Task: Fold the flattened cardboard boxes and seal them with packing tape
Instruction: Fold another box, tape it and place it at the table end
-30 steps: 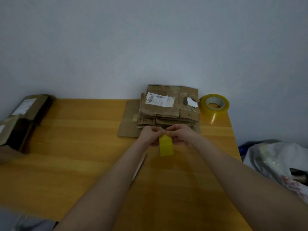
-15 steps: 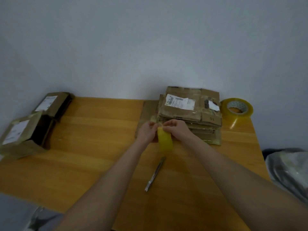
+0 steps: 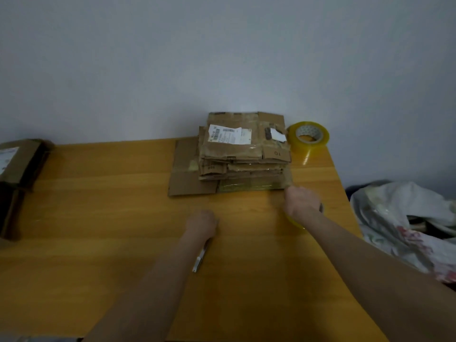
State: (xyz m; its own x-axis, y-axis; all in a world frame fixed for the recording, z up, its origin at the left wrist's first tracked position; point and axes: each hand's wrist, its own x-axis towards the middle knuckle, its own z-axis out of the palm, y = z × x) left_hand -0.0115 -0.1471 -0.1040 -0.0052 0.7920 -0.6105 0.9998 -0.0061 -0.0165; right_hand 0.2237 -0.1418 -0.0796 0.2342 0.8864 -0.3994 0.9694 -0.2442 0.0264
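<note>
Left fingers: curling under the left hand [image 3: 201,224], tips hidden behind the knuckles; whether they are gripping anything cannot be told.
Right fingers: bending down and away on the right hand [image 3: 302,202], closing over a yellow tape piece [image 3: 294,221]. Only its edge is showing below the heel of the hand, and the hand is blurring.
Left arm: reaching forward from the near edge with the back of the hand facing up, hovering over the middle of the table [image 3: 111,218].
Right arm: stretching in from the lower right and angling left. The hand is sitting just beside the near right corner of the cardboard stack [image 3: 244,154].
Hands: sitting well apart, the right farther forward than the left.
Cardboard stack: lying flat at the far side of the table against the wall, its long axis running left to right. A white label is facing up on top, and a single flat sheet is sticking out from under its left side.
Tape roll [image 3: 308,145]: resting at the far right corner, just beside the stack. Its hole is tilting up toward the camera, and a loose tail is trailing toward the near side.
Metal knife [image 3: 199,260]: lying on the table, long axis running near to far, its far end passing under the left wrist.
Folded boxes [image 3: 17,164]: standing at the left edge of the table.
Bag [image 3: 399,213]: slumping off the table's right side.
</note>
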